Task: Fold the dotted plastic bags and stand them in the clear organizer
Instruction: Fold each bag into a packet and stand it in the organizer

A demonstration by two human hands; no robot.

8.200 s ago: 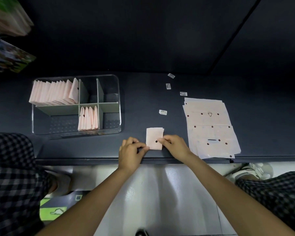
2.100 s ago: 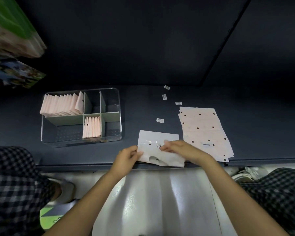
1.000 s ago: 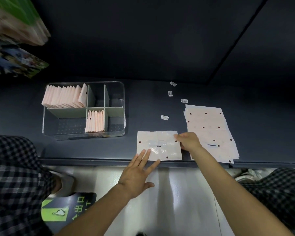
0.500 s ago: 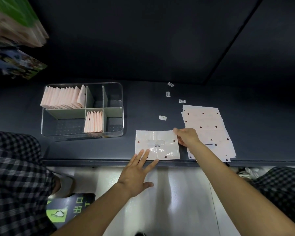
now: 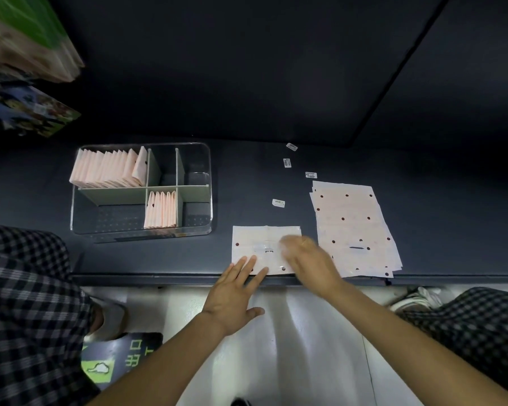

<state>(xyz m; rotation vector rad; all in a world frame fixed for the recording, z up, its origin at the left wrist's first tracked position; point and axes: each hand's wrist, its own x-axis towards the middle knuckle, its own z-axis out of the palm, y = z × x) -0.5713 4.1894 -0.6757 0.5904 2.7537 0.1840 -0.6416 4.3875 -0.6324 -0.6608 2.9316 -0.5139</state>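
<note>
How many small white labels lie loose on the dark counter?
4. Three sit in a loose cluster beyond the bag stack: labels at and. The fourth lies nearer, just beyond the flat bag. Others may be hidden under the bags.

A shop: barcode stickers [image 5: 278,203] on a dark counter [image 5: 437,206].

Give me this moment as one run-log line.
phase: smoothing bag before fold | left hand: flat, pinning bag near edge | right hand: blurred over bag | organizer: two compartments hold folded bags
</note>
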